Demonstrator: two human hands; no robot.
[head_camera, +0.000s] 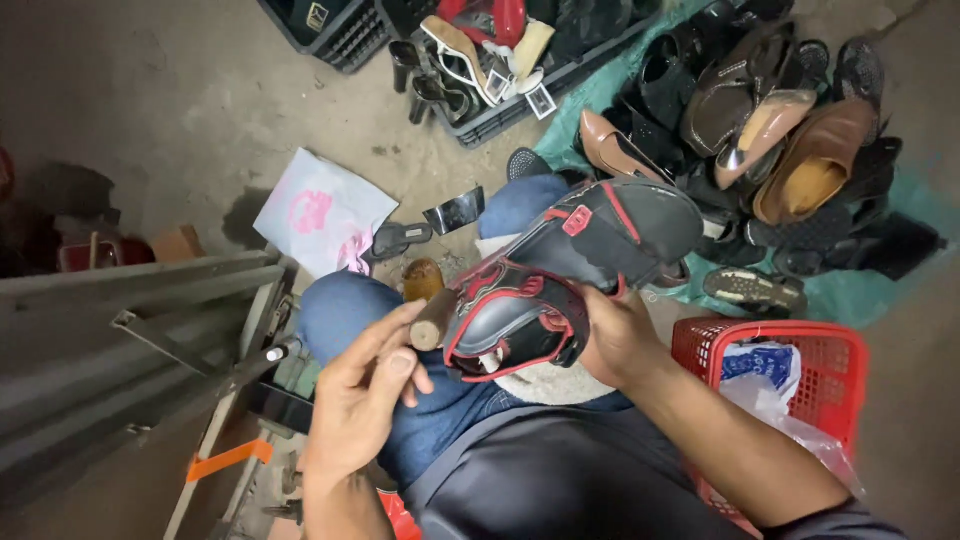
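A black shoe with red trim (580, 255) lies across my lap, its sole turned up and away. My right hand (615, 335) grips it from the side near the heel opening. A short wooden handle (432, 318) is pinched between thumb and fingers of my left hand (365, 395), its tip touching the shoe's heel. What is on the handle's far end is hidden behind the shoe. My legs in blue jeans (345, 310) are below both hands.
A heap of worn shoes (770, 130) lies on a green sheet ahead right. Black crates (500, 115) hold more shoes at top. A red basket (835, 365) with a plastic bag stands right. A grey metal frame (130, 330) is at left, a pink-printed bag (320, 210) on the concrete floor.
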